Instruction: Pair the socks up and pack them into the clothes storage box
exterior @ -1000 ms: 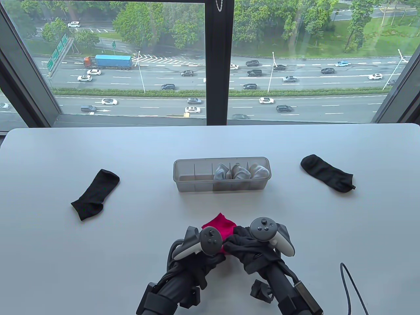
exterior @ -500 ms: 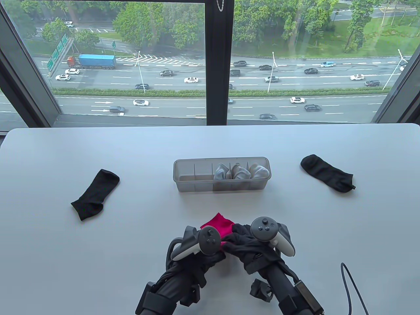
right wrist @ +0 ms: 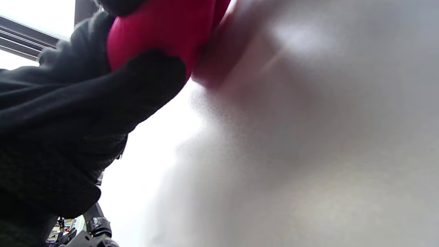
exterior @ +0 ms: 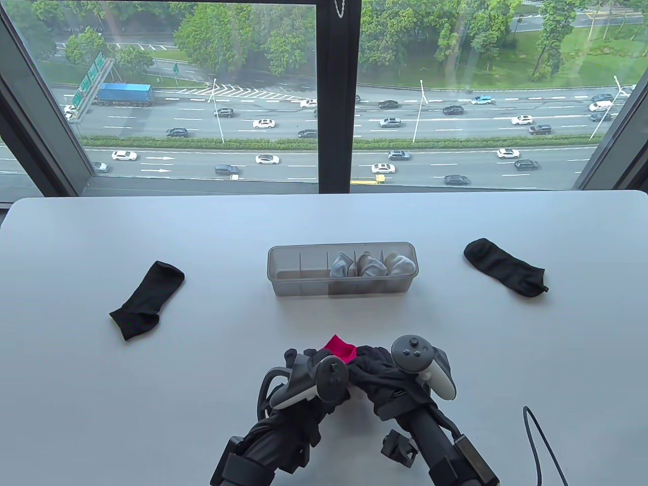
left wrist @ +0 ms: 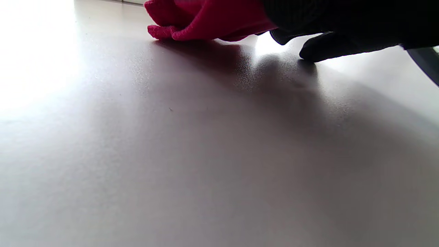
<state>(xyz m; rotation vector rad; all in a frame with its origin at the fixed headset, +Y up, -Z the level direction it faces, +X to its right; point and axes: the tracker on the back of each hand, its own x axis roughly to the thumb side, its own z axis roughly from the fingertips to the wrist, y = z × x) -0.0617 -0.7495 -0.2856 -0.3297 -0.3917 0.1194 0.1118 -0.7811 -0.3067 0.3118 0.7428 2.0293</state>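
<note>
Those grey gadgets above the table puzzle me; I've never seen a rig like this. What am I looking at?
They are trackers strapped to a person's gloved hands, not held. The table view looks down; the wrist views look along the table from each wrist. The left hand and right hand both have a grip on a bundled pink sock. Two black socks lie loose, one left, one right. The clear storage box holds three pale sock bundles.

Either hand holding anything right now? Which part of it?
Both hands, left and right, grip the pink sock, bunched between them near its near end; its far end sticks out.
</note>
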